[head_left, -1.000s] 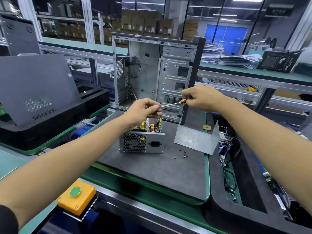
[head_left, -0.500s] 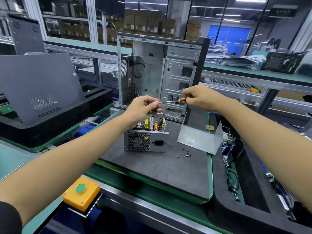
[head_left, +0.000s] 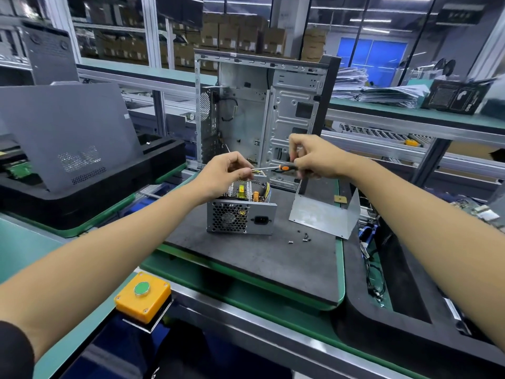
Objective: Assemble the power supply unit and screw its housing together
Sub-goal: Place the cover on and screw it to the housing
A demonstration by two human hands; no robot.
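Note:
An open power supply unit (head_left: 240, 218) sits on a dark grey mat (head_left: 259, 258), its fan grille and socket facing me and its coils and wires exposed on top. Its bent metal cover (head_left: 323, 214) stands to the right, apart from it. My right hand (head_left: 314, 157) grips a screwdriver (head_left: 284, 168) with an orange and black handle, shaft pointing left. My left hand (head_left: 226, 173) pinches the shaft's tip just above the unit; what sits between its fingertips is too small to tell. A few small screws (head_left: 303, 237) lie loose on the mat.
An open computer case (head_left: 262, 110) stands upright behind the unit. A dark side panel (head_left: 68, 132) leans on a black tray at left. A yellow box with a green button (head_left: 143, 295) sits at the near edge. Cables lie in a black tray (head_left: 382, 269) at right.
Both hands have stayed together above the unit, with the screwdriver tip kept at my left fingertips. The view has shifted slightly; the unit and cover have not moved.

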